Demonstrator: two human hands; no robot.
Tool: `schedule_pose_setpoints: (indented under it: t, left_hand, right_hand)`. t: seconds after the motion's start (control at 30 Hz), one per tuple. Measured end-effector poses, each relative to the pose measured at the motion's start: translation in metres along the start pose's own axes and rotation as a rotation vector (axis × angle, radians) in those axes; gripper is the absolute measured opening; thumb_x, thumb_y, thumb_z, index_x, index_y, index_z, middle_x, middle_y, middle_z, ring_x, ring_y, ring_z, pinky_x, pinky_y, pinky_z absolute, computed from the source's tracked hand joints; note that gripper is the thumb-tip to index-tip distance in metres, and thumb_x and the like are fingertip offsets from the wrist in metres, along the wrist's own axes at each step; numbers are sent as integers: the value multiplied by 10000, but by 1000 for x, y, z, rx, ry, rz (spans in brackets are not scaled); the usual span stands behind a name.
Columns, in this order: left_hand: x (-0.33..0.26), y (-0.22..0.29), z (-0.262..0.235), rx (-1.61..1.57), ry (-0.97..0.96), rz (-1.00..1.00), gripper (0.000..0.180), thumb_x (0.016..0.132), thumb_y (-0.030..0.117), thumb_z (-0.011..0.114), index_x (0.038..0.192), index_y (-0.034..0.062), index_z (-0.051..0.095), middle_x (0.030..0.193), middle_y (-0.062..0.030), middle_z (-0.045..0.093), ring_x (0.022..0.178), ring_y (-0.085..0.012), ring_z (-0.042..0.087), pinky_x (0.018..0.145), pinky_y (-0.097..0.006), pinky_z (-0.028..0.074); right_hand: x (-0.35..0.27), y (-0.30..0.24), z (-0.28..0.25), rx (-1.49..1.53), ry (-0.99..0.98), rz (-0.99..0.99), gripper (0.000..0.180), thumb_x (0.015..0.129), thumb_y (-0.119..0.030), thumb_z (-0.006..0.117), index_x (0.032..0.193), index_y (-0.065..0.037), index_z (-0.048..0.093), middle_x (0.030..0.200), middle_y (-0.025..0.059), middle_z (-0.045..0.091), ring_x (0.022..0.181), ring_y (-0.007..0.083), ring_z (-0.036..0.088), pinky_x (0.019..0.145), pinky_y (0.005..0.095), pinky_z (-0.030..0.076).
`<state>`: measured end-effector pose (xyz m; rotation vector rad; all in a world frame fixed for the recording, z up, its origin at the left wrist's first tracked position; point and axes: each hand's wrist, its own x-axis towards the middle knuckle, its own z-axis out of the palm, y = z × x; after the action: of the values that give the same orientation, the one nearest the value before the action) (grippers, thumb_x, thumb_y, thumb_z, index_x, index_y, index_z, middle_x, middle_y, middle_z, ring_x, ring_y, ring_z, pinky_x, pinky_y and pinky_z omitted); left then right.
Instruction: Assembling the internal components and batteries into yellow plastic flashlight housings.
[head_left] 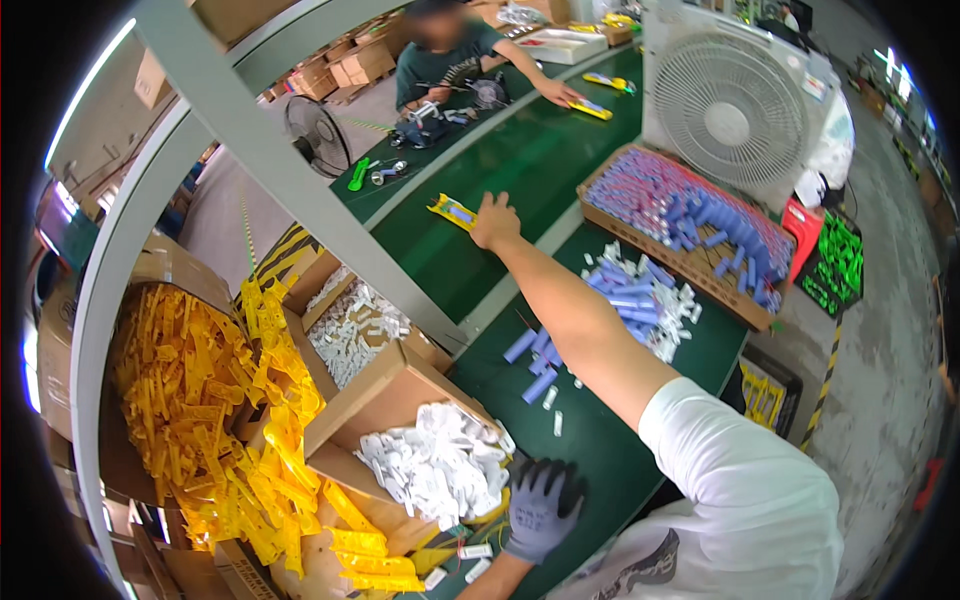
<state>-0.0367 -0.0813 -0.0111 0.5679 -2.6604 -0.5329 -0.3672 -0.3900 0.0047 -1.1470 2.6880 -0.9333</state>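
My bare right hand (495,222) reaches out over the green conveyor belt (425,262), fingers apart. Right beside it on the belt lies a yellow plastic casing (453,211) with a pale purple cylinder in it; I cannot tell whether they touch. My left hand (545,508), in a grey glove with dark fingertips, rests on the green tabletop with its fingers stretched out. Next to it, a tilted cardboard box spills small white plastic parts (435,465). Purple cylindrical cells (625,295) with white pieces lie under my right forearm.
A cardboard tray (690,245) of wired purple cells stands beyond, before a large fan (730,110). Yellow casings (190,390) heap up at left, behind a grey metal post (270,170). Across the belt, a co-worker's hand (560,93) touches another yellow casing (591,108).
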Motion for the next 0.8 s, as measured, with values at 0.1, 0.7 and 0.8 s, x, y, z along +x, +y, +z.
schedule_pose_setpoints:
  t: [0.1,0.7,0.8]
  left_hand:
    - [13,3,1,27,35,-2,401,716,221,694,1096,111,626,1113,-132,568,1074,-338,515,969,-482,387]
    - [-6,-2,-41,307,297,154,302,754,191,682,1017,52,625,1023,-124,613,978,-307,575,861,-413,466]
    - [-14,-21,-70,248,546,-88,258,743,143,700,978,63,629,993,-120,626,910,-327,590,809,-402,479]
  right_hand:
    - [4,9,-47,155,49,-13,717,743,-284,721,1345,-55,408,1398,222,353,1155,390,540,957,427,480]
    - [-268,102,-199,1401,-88,-333,171,908,-132,627,1007,3,664,795,29,613,687,88,560,606,232,444]
    - [-318,84,-277,1593,186,-738,102,910,-54,546,908,24,612,729,54,565,591,119,487,546,257,410]
